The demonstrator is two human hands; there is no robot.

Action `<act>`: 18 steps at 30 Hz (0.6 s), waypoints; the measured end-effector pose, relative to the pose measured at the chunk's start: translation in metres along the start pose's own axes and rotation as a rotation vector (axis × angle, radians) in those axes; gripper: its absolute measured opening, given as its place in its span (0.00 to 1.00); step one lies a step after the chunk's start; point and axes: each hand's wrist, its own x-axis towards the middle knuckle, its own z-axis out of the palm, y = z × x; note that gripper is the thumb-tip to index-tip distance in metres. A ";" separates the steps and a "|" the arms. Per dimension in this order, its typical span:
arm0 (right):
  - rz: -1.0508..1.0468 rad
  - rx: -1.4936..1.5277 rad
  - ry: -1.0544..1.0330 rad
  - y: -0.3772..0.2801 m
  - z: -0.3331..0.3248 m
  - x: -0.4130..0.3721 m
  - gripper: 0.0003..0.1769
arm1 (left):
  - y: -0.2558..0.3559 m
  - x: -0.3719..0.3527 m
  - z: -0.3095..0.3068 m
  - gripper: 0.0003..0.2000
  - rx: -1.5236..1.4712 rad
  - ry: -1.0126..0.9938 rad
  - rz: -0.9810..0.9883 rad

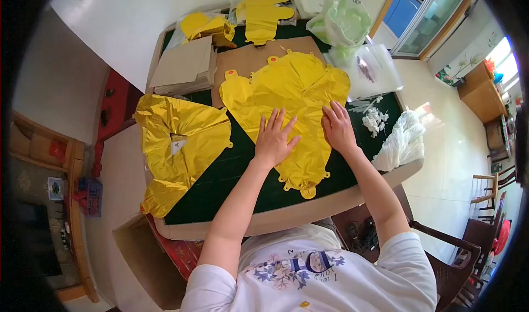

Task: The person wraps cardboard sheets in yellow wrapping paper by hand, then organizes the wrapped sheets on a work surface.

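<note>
A flat gold foil balloon [286, 86] lies spread over the middle of the green-topped table, partly on a cardboard sheet. My left hand [274, 138] rests palm down on it with the fingers spread. On the balloon's right edge lies my right hand [338, 127], its fingers stretched out and close together. Small tabs stick out round the balloon's rim, two of them with red spots. To the left, a second gold foil balloon [193, 125] with a small white label hangs partly over the table edge.
Cardboard sheets [184, 67] are stacked at the back left, near more gold foil [262, 17]. Clear plastic sleeves [374, 72], a greenish plastic bag [341, 23], small white pieces [375, 120] and a crumpled white bag [401, 141] lie on the right.
</note>
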 end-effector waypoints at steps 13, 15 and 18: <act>0.004 -0.012 0.003 0.000 0.001 0.000 0.17 | 0.000 -0.001 0.000 0.28 -0.012 0.001 -0.004; 0.006 -0.004 0.009 0.001 0.001 0.000 0.18 | 0.000 -0.001 -0.001 0.28 -0.010 0.001 -0.004; 0.052 0.043 0.020 0.007 0.001 0.003 0.19 | 0.000 0.000 -0.002 0.28 -0.010 -0.003 -0.005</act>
